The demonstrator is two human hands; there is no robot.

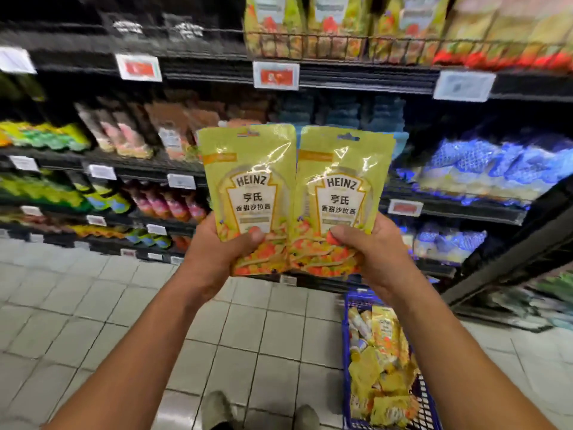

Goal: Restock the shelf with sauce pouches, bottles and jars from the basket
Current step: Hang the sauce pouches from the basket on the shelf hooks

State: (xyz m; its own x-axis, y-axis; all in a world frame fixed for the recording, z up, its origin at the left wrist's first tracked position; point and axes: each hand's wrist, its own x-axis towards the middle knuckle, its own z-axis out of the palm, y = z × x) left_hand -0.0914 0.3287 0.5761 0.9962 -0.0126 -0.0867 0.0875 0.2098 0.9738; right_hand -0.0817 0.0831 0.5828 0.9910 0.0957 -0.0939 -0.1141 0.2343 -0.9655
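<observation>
Two yellow-green Heinz sauce pouches stand upright side by side in front of the shelves. My left hand [217, 252] grips the bottom of the left pouch [251, 193], thumb across its front. My right hand [372, 252] grips the bottom of the right pouch [344, 197] the same way. The two pouches touch along their inner edges. A blue basket [346, 352] sits on the floor at lower right, holding several more yellow pouches and small bottles. Matching yellow-green pouches [325, 23] hang behind a wire rail on the top shelf.
Dark shelves [372, 77] with price tags fill the view; brown, pink and green packets at left, blue packets [496, 162] at right. Pale floor tiles [93, 305] spread below. My shoes [217, 408] stand just left of the basket.
</observation>
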